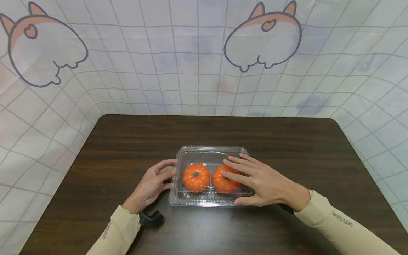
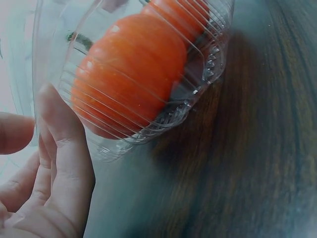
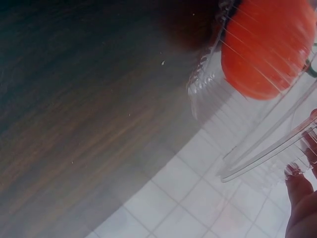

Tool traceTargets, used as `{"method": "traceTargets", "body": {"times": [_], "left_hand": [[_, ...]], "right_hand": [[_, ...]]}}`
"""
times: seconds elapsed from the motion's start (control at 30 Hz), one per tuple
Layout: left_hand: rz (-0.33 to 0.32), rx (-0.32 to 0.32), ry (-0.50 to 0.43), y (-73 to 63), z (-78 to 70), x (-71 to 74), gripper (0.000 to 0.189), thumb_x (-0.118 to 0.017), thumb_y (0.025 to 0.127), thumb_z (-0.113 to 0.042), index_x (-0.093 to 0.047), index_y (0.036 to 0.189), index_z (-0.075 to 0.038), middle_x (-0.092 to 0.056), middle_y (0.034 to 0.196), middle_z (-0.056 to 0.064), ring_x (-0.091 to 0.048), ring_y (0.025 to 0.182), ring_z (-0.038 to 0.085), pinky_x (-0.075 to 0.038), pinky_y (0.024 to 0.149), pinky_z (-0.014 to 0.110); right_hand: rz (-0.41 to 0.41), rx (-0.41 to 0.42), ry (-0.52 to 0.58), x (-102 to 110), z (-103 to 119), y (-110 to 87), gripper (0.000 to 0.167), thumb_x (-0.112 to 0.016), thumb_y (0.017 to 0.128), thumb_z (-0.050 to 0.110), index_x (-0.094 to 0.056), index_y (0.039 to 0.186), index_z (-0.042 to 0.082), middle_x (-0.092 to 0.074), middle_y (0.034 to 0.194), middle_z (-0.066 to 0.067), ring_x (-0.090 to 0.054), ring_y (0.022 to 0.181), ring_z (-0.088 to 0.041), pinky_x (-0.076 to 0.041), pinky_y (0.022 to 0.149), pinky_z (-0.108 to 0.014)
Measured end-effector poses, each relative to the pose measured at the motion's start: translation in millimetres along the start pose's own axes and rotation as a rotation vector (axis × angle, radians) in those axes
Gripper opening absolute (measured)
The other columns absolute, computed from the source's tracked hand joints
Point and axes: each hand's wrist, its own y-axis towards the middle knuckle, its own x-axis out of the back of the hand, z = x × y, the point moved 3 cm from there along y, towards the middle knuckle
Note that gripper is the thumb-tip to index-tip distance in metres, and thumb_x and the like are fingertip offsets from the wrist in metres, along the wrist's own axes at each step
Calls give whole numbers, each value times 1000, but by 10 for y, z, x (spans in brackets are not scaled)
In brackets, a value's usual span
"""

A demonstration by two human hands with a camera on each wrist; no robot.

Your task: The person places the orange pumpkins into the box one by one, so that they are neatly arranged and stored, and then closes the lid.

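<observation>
A clear plastic clamshell container (image 1: 207, 203) with ribbed walls sits on the table in front of me. Inside are two small orange pumpkins: the left pumpkin (image 1: 196, 177) shows a green stem, while fingers partly cover the right pumpkin (image 1: 222, 181). At the container's left side, my left hand (image 1: 153, 180) pinches the rim between thumb and fingers. My right hand (image 1: 259, 179) lies over the lid's right part, its fingers straight and spread. In the right wrist view, fingertips (image 3: 298, 186) touch the lid near its edge, and the lid's rim stands a little apart from the base.
The dark wooden table (image 1: 127, 138) extends around the container on all sides. Behind it hangs a white grid-patterned cloth (image 1: 197, 71) with cartoon animal prints. A black band (image 1: 151, 219) is worn at the left wrist.
</observation>
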Motion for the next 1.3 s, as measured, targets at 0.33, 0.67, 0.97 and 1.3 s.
{"method": "traceTargets", "body": {"times": [0.33,0.67,0.97,1.3], "left_hand": [[-3,57,89,-137,-19,19,50,-58,106,-36,-50,146,-7,-62,112,1,-65,98,17,-63,85,32],[232,66,176,-359,39,36,48,-62,105,-29,-48,141,1,-65,110,1,-67,100,17,-64,85,39],[324,55,234,-422,104,-6,25,-64,104,-24,-61,111,0,-69,96,4,-71,89,17,-65,84,35],[352,52,243,-471,118,-51,38,-58,107,-27,-66,106,9,-72,89,1,-72,82,14,-64,81,32]], "right_hand": [[-17,10,-21,-56,14,-19,79,-56,94,73,-57,149,17,-53,157,-14,-51,145,-33,-15,135,-38],[-33,22,-25,-82,7,-19,80,-57,93,74,-58,147,15,-55,153,-18,-52,144,-35,-15,135,-37],[-40,-3,-10,-69,15,-42,82,-55,93,75,-56,149,14,-52,157,-17,-46,148,-35,-15,135,-37],[-151,-173,111,22,16,-269,102,-57,85,83,-49,152,6,-45,159,-16,-39,150,-36,-12,134,-27]]}}
